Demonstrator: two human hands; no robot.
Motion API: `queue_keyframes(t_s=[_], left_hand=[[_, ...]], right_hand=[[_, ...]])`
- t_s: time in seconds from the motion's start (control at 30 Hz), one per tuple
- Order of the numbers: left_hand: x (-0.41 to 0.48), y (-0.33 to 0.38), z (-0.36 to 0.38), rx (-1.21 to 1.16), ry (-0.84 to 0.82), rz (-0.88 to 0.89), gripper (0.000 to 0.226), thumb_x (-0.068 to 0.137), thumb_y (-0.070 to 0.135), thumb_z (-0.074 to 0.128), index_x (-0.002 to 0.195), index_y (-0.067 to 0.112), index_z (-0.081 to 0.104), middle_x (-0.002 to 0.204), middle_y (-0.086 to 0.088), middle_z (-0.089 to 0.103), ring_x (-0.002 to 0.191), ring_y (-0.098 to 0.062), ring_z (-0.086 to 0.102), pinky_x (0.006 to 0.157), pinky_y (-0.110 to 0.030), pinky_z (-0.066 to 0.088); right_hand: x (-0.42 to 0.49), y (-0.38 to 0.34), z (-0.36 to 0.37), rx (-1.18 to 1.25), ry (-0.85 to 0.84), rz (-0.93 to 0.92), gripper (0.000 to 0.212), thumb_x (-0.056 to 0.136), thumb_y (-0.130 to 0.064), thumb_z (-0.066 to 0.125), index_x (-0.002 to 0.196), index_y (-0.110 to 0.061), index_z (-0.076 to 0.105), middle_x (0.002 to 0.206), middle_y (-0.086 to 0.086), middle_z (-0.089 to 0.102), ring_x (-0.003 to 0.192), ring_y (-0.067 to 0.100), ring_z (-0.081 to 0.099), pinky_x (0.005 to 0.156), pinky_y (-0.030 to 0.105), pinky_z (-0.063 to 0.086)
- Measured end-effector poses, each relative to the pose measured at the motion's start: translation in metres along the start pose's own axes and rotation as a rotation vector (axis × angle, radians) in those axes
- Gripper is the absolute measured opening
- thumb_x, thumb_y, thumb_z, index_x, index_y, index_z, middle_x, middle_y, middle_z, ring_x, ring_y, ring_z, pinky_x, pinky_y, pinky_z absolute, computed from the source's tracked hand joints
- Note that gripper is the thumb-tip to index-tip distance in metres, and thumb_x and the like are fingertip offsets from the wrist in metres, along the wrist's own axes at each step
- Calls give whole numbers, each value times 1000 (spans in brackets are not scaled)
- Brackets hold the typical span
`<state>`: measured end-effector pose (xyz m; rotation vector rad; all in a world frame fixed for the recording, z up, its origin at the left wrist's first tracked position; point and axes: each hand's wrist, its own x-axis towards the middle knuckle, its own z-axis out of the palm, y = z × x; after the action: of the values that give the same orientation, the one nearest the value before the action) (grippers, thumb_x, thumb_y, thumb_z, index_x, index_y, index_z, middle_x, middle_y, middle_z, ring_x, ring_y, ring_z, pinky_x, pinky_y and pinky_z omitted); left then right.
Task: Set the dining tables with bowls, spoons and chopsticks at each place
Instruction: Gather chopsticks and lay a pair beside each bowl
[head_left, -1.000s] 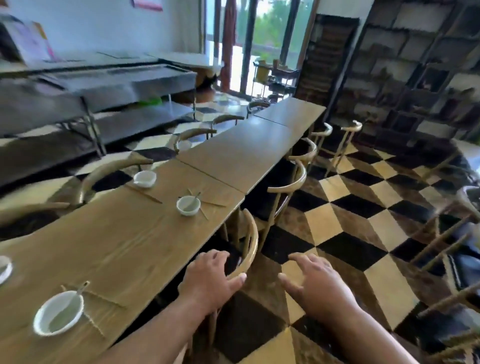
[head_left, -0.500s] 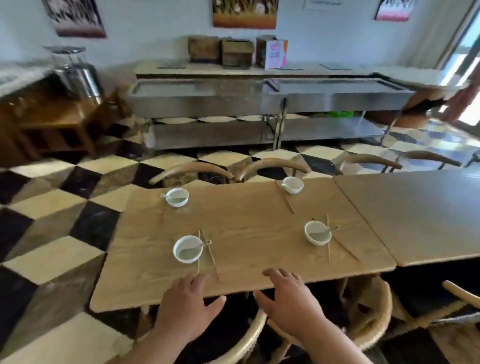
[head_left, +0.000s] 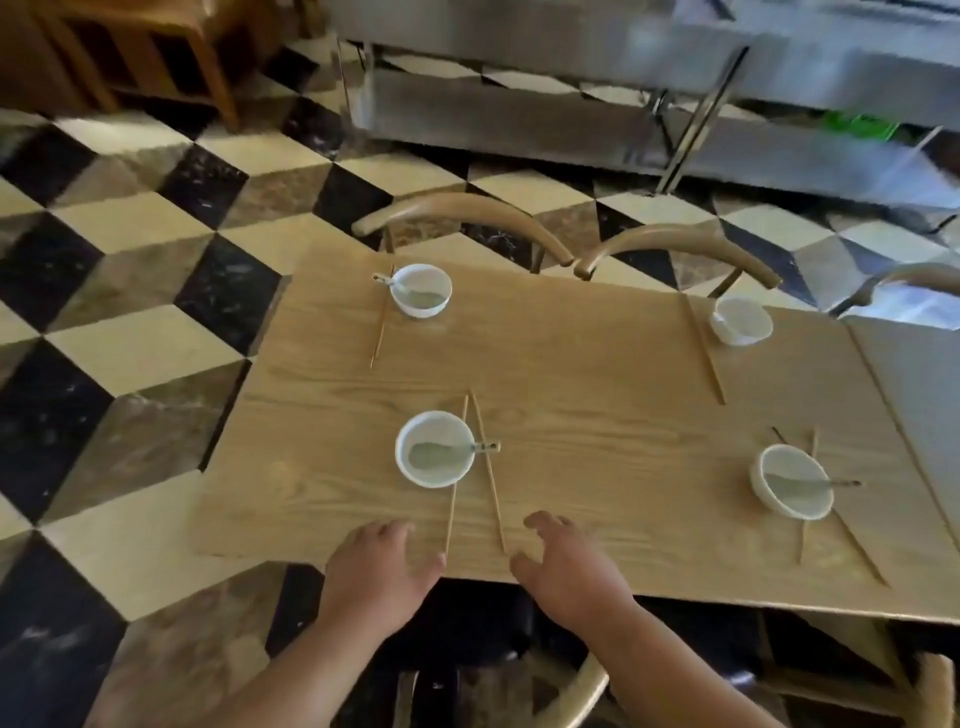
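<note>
Hands palm-down, empty, fingers loosely spread: left hand (head_left: 382, 569) and right hand (head_left: 569, 569) either side of chopsticks (head_left: 492, 493).

Matt wood table (head_left: 597, 374); glossy white bowls (head_left: 435, 449).

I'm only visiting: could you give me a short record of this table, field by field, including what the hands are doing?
Table: wooden, four places laid
Bowls: white; near left bowl, near right bowl, far left bowl, far right bowl
Spoons: one each in three bowls; none seen in far right bowl
Chopsticks: by every bowl; near left pair splayed
Left hand: empty, at near edge
Right hand: empty, beside near left pair
</note>
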<state>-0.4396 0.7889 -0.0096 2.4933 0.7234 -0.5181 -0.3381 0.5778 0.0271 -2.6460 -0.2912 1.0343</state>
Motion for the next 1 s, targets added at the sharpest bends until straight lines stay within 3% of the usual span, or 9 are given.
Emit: queue_keyframes(t_s=[0.1,0.2,0.33,0.5,0.63,0.73,0.8,0.9,1.0], left_hand=[[27,-3,18,-20,-16,-39,59,95,67,58,139,28,64,139,8,63,131,-17,55,105,-36,50],[43,0,32,-33,12,-41,48,94,63,64,125,26,71,116,12,67,109,-13,61,88,-32,54],[50,18,46,-93,-19,-62,34,93,59,71,110,30,72,91,16,66,84,-7,63,69,-27,50],[46,52,56,-149,-41,-92,25,96,47,74,113,29,77,98,11,79,88,-9,73,78,-31,61],[47,82,61,-103,-113,-71,21,101,48,67,112,31,74,97,12,78,91,-13,74,81,-36,63],[50,102,68,-74,-147,-10,18,103,43,61,108,33,75,98,10,77,94,-16,74,82,-40,62],[54,112,73,-69,-172,47,19,101,37,59,108,34,76,101,8,77,96,-19,74,83,-40,62],[62,120,77,-97,-208,120,25,99,34,60,114,41,78,103,10,79,97,-17,74,82,-35,61],[67,116,80,-68,-169,201,29,101,37,66,128,36,75,124,10,75,110,-13,71,94,-29,56]], right_hand=[[36,3,16,86,-7,48,58,96,-47,62,150,-30,50,141,-3,60,105,20,67,82,37,57],[62,5,33,107,-11,70,52,93,-42,62,143,-30,52,131,-4,63,94,19,65,71,34,52],[86,2,45,70,35,26,30,95,-37,62,123,-30,54,101,-8,62,79,18,59,56,30,41],[92,2,46,91,49,57,16,101,-15,54,111,-27,52,86,-6,63,64,9,52,47,24,34],[81,21,42,112,13,71,13,101,-18,57,107,-27,50,81,-9,60,66,12,58,50,26,41],[77,36,29,121,20,52,13,101,-32,57,112,-26,53,89,-4,68,81,23,72,66,35,57],[83,46,21,99,43,49,20,101,-37,60,117,-25,55,90,-2,69,83,24,72,65,36,56],[96,57,11,-41,51,-7,17,102,-23,58,118,-19,56,101,1,66,89,28,71,68,37,55],[102,68,-2,-105,75,-47,14,97,-13,55,109,-18,50,109,7,65,97,37,71,68,38,48]])
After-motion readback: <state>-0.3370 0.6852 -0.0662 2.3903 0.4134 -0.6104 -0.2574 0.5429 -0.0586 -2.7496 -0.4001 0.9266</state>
